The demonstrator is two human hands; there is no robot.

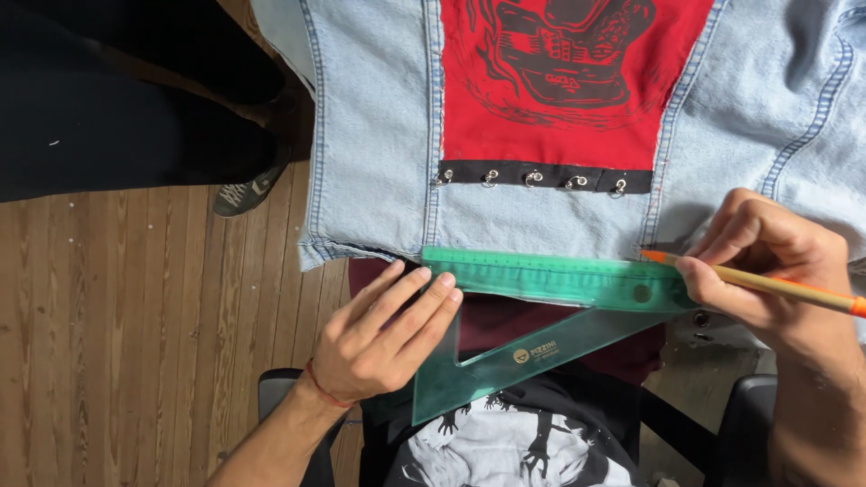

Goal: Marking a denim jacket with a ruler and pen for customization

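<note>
A: Left hand [383, 338] flat, fingers [424, 302] spread and pressing down on the green translucent plastic set square [541, 302]; not clenched, nothing gripped, just pinning.

B: Right hand [767, 261]?

A: Fingers pinched around an orange-tipped wooden pencil [767, 284], tip touching the set square's long edge at its right end, right at the hem of the light-blue denim jacket [379, 117].

B: Set square position?

A: Long edge along the jacket's bottom hem, point hanging down over dark maroon fabric [505, 320]. Above it, red printed fabric panel [568, 81] with a black strip of metal rings [541, 176] beneath.

B: Risks?

A: Likely slip of the set square, pinned only at its left end; pencil pressure at the far right could pivot it and skew the line. Soft denim could also bunch under the pencil tip. Judgement only.

B: Edges, free room?

A: Jacket's left edge just beside the left hand, wooden plank floor [135, 316] beyond. Another person's dark shoe [244, 191] near the top left, well apart from both hands. Right side crowded by the right forearm; open room mostly leftwards along the hem.
</note>
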